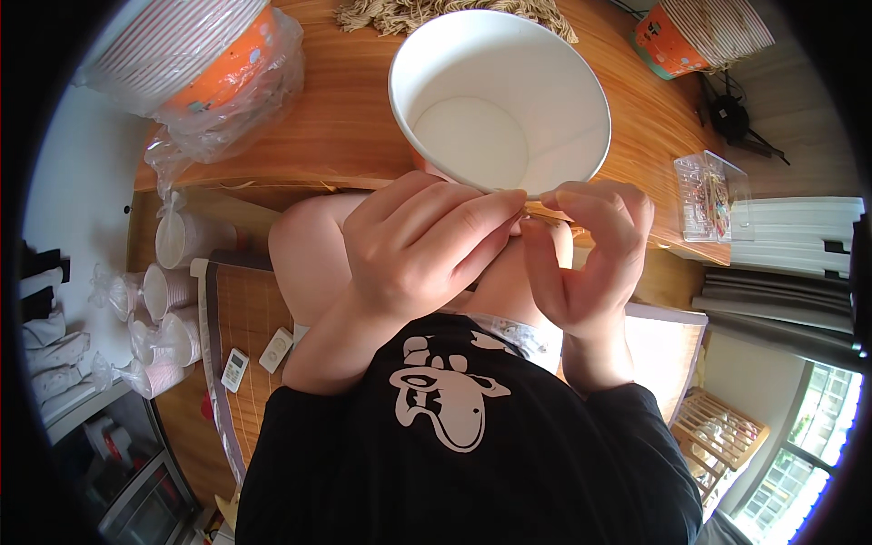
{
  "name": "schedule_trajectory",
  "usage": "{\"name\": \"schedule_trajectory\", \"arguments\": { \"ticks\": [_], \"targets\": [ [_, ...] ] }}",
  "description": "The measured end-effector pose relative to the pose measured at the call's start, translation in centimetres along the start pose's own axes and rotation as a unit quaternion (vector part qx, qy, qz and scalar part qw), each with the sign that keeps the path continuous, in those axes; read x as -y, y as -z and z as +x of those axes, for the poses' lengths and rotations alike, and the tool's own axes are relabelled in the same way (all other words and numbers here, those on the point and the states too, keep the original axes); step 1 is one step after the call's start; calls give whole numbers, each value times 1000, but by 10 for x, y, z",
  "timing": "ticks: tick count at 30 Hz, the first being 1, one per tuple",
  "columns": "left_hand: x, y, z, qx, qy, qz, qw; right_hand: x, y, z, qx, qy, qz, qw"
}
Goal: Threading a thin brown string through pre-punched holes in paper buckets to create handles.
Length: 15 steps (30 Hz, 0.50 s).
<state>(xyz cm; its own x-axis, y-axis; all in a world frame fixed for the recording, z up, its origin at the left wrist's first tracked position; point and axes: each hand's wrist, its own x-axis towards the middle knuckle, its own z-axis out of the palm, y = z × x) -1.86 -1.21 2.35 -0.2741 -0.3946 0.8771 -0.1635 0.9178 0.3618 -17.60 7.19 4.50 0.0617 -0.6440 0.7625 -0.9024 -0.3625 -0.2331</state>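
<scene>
A large paper bucket, white inside, lies tilted on the table edge with its open mouth toward me. My left hand is closed at the bucket's near rim, thumb and index finger pinched together. Just beside it, my right hand also pinches at the rim, its fingers curled. Between the two sets of fingertips a small brownish bit shows, too small and covered to name. Behind the bucket lies a bundle of tan twisted cords.
Stacked orange-and-white paper buckets in clear plastic stand on the wooden table at the left. Another bucket stack stands far right, near a clear box of small items. Bagged cups and a remote control lie lower left.
</scene>
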Motion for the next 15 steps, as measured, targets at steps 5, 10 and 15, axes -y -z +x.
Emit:
{"name": "schedule_trajectory", "arguments": {
  "ticks": [5, 10, 15],
  "targets": [
    [2, -2, -1, 1, -1, 16, 1000, -2, 7, 5, 20, 81, -40, 996],
    [0, 3, 1, 14, 12, 16, 1000, 3, 8, 2, 30, 65, -26, 997],
    [1, 0, 2, 9, 17, 43, 999, 2, 1, -5, -29, 15, 62, 998]
  ]
}}
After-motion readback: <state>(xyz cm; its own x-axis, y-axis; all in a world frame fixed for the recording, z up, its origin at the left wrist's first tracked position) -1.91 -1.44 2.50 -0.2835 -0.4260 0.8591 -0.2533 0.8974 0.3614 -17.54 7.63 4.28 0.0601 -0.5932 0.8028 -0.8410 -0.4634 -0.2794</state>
